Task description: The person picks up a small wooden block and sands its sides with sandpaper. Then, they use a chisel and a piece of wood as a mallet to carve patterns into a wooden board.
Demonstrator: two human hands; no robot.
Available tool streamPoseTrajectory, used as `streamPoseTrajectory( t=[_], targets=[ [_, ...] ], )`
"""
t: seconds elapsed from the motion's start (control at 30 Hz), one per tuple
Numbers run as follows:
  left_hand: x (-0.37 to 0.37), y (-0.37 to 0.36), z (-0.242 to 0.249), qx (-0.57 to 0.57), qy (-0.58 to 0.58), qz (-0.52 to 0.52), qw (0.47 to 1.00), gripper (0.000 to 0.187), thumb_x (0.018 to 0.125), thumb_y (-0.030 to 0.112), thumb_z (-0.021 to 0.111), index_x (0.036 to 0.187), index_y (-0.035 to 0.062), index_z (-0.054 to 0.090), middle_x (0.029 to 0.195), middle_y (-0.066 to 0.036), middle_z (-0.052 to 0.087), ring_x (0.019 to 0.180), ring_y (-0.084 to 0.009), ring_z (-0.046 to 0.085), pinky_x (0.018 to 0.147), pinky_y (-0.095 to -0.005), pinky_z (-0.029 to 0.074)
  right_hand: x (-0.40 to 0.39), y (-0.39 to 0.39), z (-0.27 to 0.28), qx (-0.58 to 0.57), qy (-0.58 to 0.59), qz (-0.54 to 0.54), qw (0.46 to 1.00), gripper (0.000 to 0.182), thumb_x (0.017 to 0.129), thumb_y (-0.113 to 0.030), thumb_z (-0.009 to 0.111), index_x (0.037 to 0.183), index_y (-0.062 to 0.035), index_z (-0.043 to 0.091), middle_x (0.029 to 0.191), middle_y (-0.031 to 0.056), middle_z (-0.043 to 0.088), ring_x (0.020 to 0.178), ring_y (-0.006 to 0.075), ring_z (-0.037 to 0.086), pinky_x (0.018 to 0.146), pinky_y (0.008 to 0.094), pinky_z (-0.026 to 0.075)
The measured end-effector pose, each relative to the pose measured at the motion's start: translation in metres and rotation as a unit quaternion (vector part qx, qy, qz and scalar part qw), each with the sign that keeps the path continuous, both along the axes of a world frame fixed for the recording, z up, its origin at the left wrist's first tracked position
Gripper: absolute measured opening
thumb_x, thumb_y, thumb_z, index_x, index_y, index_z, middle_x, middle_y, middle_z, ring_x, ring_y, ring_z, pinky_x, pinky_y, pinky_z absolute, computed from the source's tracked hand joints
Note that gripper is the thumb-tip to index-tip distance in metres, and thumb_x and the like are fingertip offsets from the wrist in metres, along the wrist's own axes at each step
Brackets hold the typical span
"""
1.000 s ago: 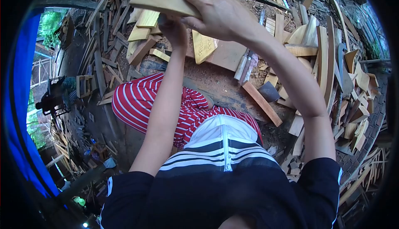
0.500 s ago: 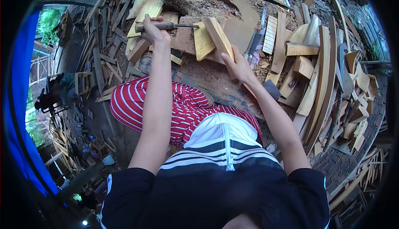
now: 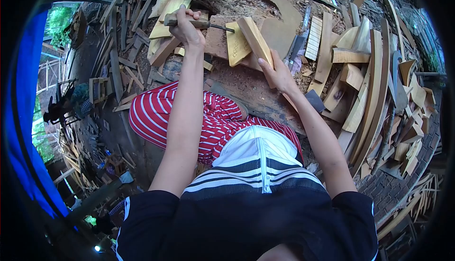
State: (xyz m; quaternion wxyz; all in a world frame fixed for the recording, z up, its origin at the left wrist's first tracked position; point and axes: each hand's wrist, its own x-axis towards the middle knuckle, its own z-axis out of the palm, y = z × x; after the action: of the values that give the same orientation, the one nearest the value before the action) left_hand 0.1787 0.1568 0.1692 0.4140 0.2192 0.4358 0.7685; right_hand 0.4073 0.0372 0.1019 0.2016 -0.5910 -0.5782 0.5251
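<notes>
My left hand (image 3: 188, 32) is closed round the wooden handle of a thin metal tool (image 3: 201, 24). The tool's shaft points right, its tip at the upper part of a yellowish wooden piece (image 3: 237, 47) with small carved marks. A thick wooden bar (image 3: 256, 44) lies slantwise along that piece's right side. The bar's lower end is in my right hand (image 3: 279, 75), thumb on its near side and fingers largely hidden behind it. Under both wooden parts is a rough, hollowed work block (image 3: 218, 40).
Right of the block lie a metal ruler (image 3: 306, 18), a dark-bladed tool (image 3: 295, 47) and a slatted light piece (image 3: 313, 38). Long curved boards (image 3: 374, 85) and offcuts crowd the right side. Yellow boards (image 3: 170, 7) lie at the upper left; a blue sheet (image 3: 23, 119) hangs far left.
The whole view has shifted slightly to the right. My left hand has raised the tool's handle, so the shaft now slopes down to the right. My right hand still holds the bar.
</notes>
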Motion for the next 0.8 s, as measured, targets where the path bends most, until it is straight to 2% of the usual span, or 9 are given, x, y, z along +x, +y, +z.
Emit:
streamPoseTrajectory(
  t=[0.2,0.27,0.5,0.57,0.6,0.67,0.8],
  targets=[
    [-0.002,0.002,-0.006,0.007,0.014,-0.009,1.000,0.019,0.084,0.010,0.059,0.072,0.0064,0.045,0.065,-0.005,0.049,0.054,-0.0145,0.047,0.058,-0.0300,0.046,0.001,-0.001,-0.002,0.005,-0.017,-0.007,1.000,0.066,0.091,-0.054,0.045,0.136,-0.0077,0.033,0.098,0.0322,0.062,0.097,0.0460,0.061,0.085,0.0491,0.046],
    [-0.005,0.003,-0.009,-0.014,0.006,-0.039,0.999,0.016,0.087,0.016,0.058,0.078,0.0096,0.047,0.066,-0.002,0.047,0.054,-0.0130,0.046,0.078,-0.0406,0.049,0.002,-0.001,-0.001,0.018,-0.028,0.000,0.999,0.065,0.091,-0.054,0.045,0.136,-0.0085,0.032,0.098,0.0327,0.061,0.098,0.0468,0.060,0.086,0.0502,0.046],
    [-0.002,0.003,-0.006,-0.014,0.036,-0.025,0.999,0.015,0.087,0.015,0.058,0.079,0.0093,0.047,0.066,-0.002,0.047,0.053,-0.0129,0.046,0.077,-0.0404,0.050,0.004,0.001,-0.001,0.020,-0.017,0.002,1.000,0.063,0.091,-0.053,0.045,0.136,-0.0102,0.033,0.098,0.0330,0.061,0.098,0.0474,0.059,0.085,0.0506,0.046],
    [-0.001,0.003,-0.003,-0.002,0.020,-0.001,1.000,0.019,0.084,0.010,0.059,0.071,0.0060,0.046,0.065,-0.005,0.048,0.054,-0.0149,0.046,0.057,-0.0299,0.045,0.004,0.001,-0.002,0.020,-0.018,0.006,1.000,0.063,0.091,-0.053,0.045,0.136,-0.0099,0.033,0.098,0.0331,0.061,0.098,0.0476,0.059,0.084,0.0508,0.046],
    [-0.002,0.003,-0.004,-0.002,0.020,-0.001,1.000,0.019,0.084,0.010,0.059,0.071,0.0060,0.046,0.065,-0.005,0.048,0.054,-0.0149,0.046,0.057,-0.0299,0.045,0.004,0.001,-0.002,0.019,-0.018,0.006,1.000,0.063,0.091,-0.053,0.045,0.136,-0.0099,0.033,0.098,0.0331,0.061,0.098,0.0476,0.059,0.084,0.0508,0.046],
    [-0.004,0.004,-0.006,-0.008,0.043,-0.018,0.999,0.014,0.086,0.013,0.059,0.079,0.0084,0.047,0.066,-0.002,0.047,0.053,-0.0130,0.045,0.072,-0.0383,0.051,0.004,0.001,-0.001,0.012,-0.016,0.011,1.000,0.064,0.091,-0.053,0.045,0.136,-0.0097,0.033,0.098,0.0330,0.061,0.097,0.0476,0.060,0.084,0.0510,0.046],
    [0.000,0.001,-0.002,-0.012,0.049,-0.008,0.999,0.014,0.086,0.012,0.059,0.080,0.0085,0.047,0.066,-0.003,0.047,0.054,-0.0129,0.044,0.072,-0.0374,0.050,0.005,0.001,0.000,0.016,-0.019,0.010,1.000,0.064,0.091,-0.053,0.046,0.136,-0.0095,0.032,0.098,0.0330,0.061,0.096,0.0474,0.060,0.084,0.0509,0.046]
  ],
)
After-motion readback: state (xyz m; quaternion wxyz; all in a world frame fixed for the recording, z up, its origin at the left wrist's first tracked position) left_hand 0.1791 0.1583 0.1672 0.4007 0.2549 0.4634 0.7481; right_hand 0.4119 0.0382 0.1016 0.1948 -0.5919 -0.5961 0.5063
